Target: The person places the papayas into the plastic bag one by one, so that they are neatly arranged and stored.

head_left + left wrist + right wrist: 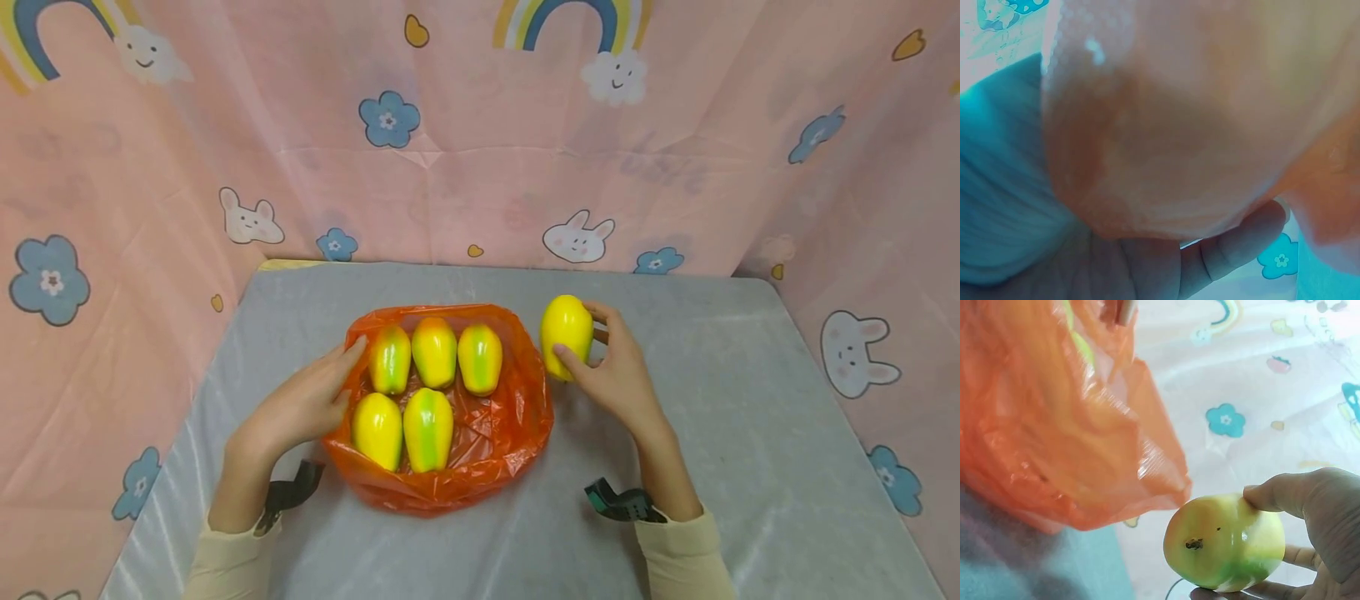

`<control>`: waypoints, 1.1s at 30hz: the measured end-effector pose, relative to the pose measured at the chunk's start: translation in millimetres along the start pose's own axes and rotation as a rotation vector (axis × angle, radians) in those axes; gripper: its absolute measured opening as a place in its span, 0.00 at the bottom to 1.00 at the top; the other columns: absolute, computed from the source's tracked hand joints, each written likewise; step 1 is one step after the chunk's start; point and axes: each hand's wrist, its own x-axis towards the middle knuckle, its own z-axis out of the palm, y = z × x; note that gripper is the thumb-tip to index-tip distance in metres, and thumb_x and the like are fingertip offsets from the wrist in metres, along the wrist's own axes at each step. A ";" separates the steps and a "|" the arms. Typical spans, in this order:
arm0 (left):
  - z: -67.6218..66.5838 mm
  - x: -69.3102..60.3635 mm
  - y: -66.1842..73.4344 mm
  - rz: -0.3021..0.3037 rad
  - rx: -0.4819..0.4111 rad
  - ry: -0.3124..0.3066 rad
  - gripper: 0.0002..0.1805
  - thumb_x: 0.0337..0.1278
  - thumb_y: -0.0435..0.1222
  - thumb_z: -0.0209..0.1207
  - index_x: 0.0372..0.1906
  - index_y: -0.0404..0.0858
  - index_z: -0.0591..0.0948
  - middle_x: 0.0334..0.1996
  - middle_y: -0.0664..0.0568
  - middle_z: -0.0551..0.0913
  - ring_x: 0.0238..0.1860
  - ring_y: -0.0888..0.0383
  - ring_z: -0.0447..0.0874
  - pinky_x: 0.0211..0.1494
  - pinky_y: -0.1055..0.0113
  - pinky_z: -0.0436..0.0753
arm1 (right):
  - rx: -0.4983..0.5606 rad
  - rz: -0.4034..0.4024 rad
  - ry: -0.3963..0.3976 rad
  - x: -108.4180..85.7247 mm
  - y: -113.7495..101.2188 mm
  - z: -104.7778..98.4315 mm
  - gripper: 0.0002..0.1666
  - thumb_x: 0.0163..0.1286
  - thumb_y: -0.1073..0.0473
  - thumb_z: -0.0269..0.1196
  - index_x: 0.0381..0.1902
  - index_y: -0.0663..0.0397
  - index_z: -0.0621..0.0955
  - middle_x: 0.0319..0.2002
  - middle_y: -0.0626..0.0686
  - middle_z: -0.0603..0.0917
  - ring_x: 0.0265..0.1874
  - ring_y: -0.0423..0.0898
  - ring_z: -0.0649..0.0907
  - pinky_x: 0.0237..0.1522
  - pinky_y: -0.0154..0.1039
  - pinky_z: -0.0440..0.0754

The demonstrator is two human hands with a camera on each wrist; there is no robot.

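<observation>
An orange-red plastic bag (491, 433) lies wide open on the table, with several yellow-green papayas (429, 429) inside in two rows. My left hand (311, 400) holds the bag's left rim; in the left wrist view the film hides most of that hand, though one finger (1235, 247) shows below it. Just beyond the right rim, my right hand (618, 367) grips another papaya (566, 333) between thumb and fingers, above the table. In the right wrist view, this papaya (1219, 544) shows its dark stem end, close to the bag's edge.
A grey cloth covers the table (750, 433). Pink printed curtain (465, 192) hangs behind it and along both sides. A dark wrist mount (622, 502) sits on the right forearm and another (296, 487) on the left.
</observation>
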 end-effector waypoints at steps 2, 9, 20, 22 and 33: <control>0.0 -0.1 -0.1 0.004 0.000 0.005 0.40 0.69 0.25 0.55 0.83 0.28 0.56 0.83 0.32 0.58 0.80 0.34 0.65 0.79 0.36 0.69 | 0.016 -0.020 0.014 -1.8 -3.1 -2.5 0.46 0.70 0.51 0.71 0.78 0.54 0.64 0.75 0.62 0.71 0.68 0.69 0.77 0.58 0.68 0.86; -2.0 0.5 -1.7 0.022 -0.016 0.019 0.41 0.72 0.30 0.58 0.84 0.30 0.55 0.83 0.35 0.59 0.79 0.36 0.68 0.78 0.37 0.70 | 0.051 -0.071 0.044 -8.5 -15.3 -7.4 0.45 0.69 0.52 0.72 0.78 0.50 0.67 0.75 0.60 0.73 0.66 0.66 0.79 0.53 0.64 0.89; -2.3 -1.4 -3.4 0.029 -0.038 0.025 0.41 0.71 0.30 0.58 0.84 0.30 0.55 0.83 0.35 0.60 0.80 0.36 0.65 0.80 0.37 0.68 | 0.195 -0.109 -0.055 -16.3 -30.8 2.7 0.43 0.69 0.57 0.72 0.78 0.49 0.68 0.73 0.56 0.74 0.66 0.60 0.82 0.46 0.37 0.92; -1.7 -2.3 -3.0 0.027 -0.045 0.026 0.42 0.71 0.31 0.60 0.84 0.30 0.55 0.83 0.35 0.60 0.80 0.36 0.65 0.80 0.37 0.68 | 0.199 -0.106 -0.074 -18.2 -31.9 6.3 0.42 0.69 0.57 0.73 0.77 0.50 0.68 0.73 0.57 0.74 0.66 0.60 0.82 0.46 0.39 0.92; -5.2 -4.3 -3.4 0.018 -0.042 0.025 0.42 0.71 0.31 0.60 0.84 0.29 0.55 0.82 0.34 0.61 0.80 0.35 0.66 0.79 0.37 0.69 | 0.240 -0.079 -0.179 -31.6 -40.0 38.1 0.42 0.67 0.54 0.74 0.73 0.53 0.67 0.67 0.60 0.78 0.60 0.59 0.85 0.46 0.42 0.93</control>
